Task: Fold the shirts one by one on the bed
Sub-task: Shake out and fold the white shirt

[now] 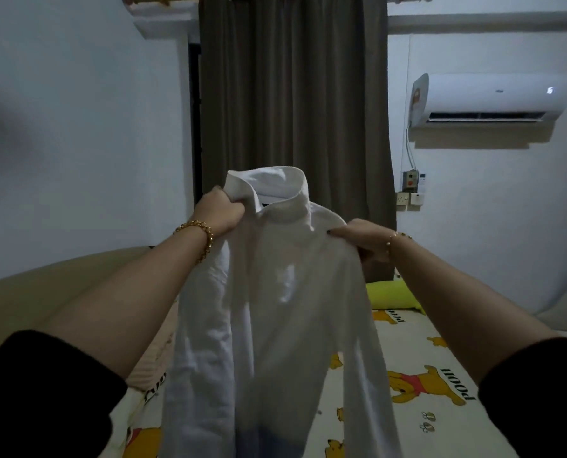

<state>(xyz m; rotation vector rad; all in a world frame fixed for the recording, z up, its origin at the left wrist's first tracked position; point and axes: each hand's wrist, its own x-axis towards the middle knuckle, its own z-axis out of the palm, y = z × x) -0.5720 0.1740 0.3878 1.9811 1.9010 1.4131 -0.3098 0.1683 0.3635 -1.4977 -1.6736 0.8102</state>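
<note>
Left of the frame, at about nine o'clock, the left hand (221, 209) is up, gold bracelet (199, 238) on the wrist. Its fingers are curled tight into a fist round a bunch of cloth just under the collar (275, 186). In the centre the white shirt (275, 309) hangs in the air over the bed (440, 375), collar at twelve o'clock. Its tail drops out of the bottom of the frame, so whether the hem touches the sheet, I can't tell. Over at three o'clock of the collar the right hand (364, 239) pinches the other shoulder, thumb on top, fingers tucked underneath.

Here's the worry: the left hand sits higher than the right and has a wad of cloth rather than a clean shoulder seam. I'd say the shirt will go down crooked if it is laid from this hold, and every fold after that inherits the slant. The sleeves dangle close against the body on both sides. They could land trapped underneath and need pulling out. The right-hand pinch looks the lighter grip, so a shake to straighten the cloth might slip that shoulder free. The collar stands up and is bent over on itself, and pressed flat like that it would likely crease.

Further right, at four o'clock, a green pillow (391, 294) lies at the far end of the bed. A long throw forward could drape the collar onto it. Up at two o'clock the air conditioner (493, 97) hangs on the wall, well apart from the shirt.
</note>
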